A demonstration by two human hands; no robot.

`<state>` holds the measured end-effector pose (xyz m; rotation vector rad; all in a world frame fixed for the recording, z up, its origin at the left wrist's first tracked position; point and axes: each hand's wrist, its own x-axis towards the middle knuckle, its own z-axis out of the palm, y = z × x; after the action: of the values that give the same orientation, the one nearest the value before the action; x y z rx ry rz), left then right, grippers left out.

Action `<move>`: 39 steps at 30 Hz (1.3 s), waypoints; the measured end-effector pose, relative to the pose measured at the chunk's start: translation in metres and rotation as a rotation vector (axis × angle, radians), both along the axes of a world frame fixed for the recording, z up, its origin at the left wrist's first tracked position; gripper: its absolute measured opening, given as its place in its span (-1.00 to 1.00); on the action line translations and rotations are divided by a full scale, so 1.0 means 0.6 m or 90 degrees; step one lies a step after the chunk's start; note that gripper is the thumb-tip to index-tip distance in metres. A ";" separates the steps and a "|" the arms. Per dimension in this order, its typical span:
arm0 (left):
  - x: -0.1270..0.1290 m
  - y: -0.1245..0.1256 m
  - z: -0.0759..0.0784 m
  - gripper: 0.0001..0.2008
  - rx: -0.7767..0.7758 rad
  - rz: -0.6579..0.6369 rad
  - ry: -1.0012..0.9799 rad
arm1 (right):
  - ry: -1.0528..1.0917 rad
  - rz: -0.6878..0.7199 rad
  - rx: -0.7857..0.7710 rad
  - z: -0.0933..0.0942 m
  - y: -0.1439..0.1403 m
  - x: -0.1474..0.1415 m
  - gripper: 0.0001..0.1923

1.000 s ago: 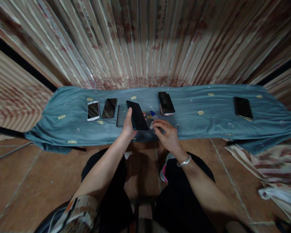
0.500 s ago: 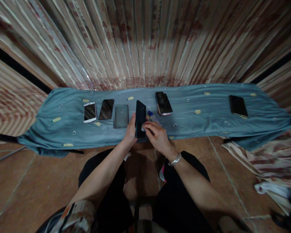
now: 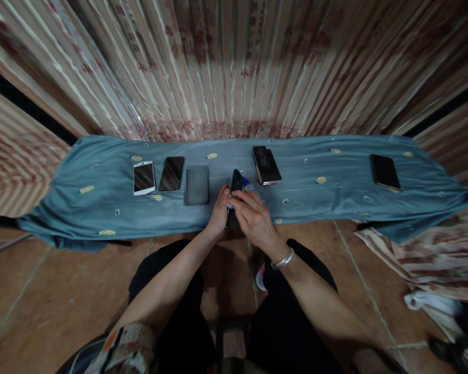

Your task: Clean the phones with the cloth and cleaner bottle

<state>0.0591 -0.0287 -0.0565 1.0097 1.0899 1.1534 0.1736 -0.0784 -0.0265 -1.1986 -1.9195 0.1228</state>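
Dark phone (image 3: 235, 193) held on edge above the near edge of the cloth-covered table (image 3: 335, 200), at its middle; long axis runs from the person toward the striped curtain (image 3: 234, 67), top end pointing at the far edge. Left hand (image 3: 219, 214) is closed around the phone's lower left side. Right hand (image 3: 253, 218) has its fingertips pinched on a small pale wad (image 3: 230, 203) pressed to the phone. Outward: grey phone (image 3: 196, 185), black phone (image 3: 171, 173) and white phone (image 3: 144, 177) toward the left end; stacked phones (image 3: 267, 165) just right; lone phone (image 3: 384, 171) near the right end. Tiled floor below.
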 end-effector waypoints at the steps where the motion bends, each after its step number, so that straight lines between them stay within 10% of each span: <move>1: 0.000 -0.004 0.004 -0.64 0.008 0.002 0.008 | -0.001 -0.013 0.000 -0.001 0.005 0.003 -0.64; 25: -0.022 -0.042 0.041 -0.49 -0.183 -0.113 -0.215 | 0.232 -0.127 -0.121 -0.023 0.105 0.037 -0.75; 39: -0.037 -0.033 0.073 -0.60 -0.277 -0.102 -0.334 | 0.716 -0.053 -0.417 -0.020 0.123 0.012 -0.69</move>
<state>0.0370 -0.0485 -0.0126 0.4097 0.7707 0.9215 0.1809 -0.0045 -0.0383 -1.1940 -0.8242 1.1778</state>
